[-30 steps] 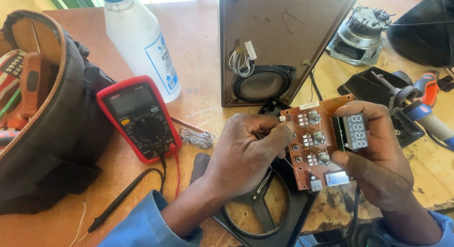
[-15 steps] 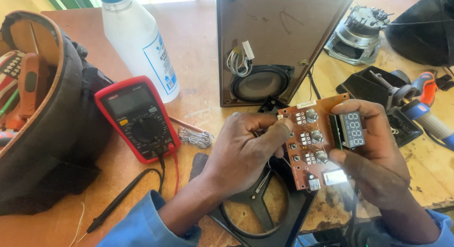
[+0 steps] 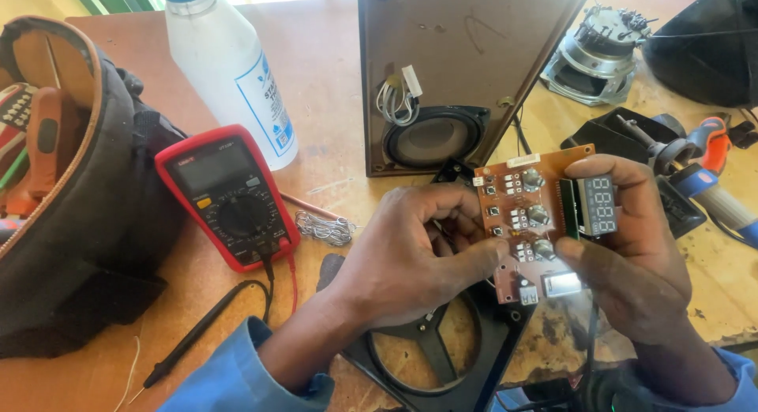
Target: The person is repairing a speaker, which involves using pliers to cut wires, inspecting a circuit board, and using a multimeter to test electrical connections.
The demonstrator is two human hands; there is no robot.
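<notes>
Both hands hold a small brown circuit board (image 3: 527, 215) with several knobs, small push buttons and a digit display on its right side. My left hand (image 3: 407, 258) grips the board's left edge, thumb pressed near the lower knobs. My right hand (image 3: 636, 258) holds the right edge, fingers wrapped around the display and thumb by the lowest knob. The board hovers above a black plastic speaker frame (image 3: 442, 353) lying on the wooden table (image 3: 332, 80). Behind it stands a brown speaker cabinet (image 3: 458, 65) with its round speaker cone facing me.
A red multimeter (image 3: 229, 195) with black and red leads lies to the left, next to a white plastic bottle (image 3: 229, 65) and a black tool bag (image 3: 71, 191). A coil of solder wire (image 3: 322, 227) sits beside the meter. A motor (image 3: 596, 53) and hand tools (image 3: 703, 175) lie at the right.
The board and both hands stay in nearly the same place. My left thumb has shifted slightly along the board's lower left part.
</notes>
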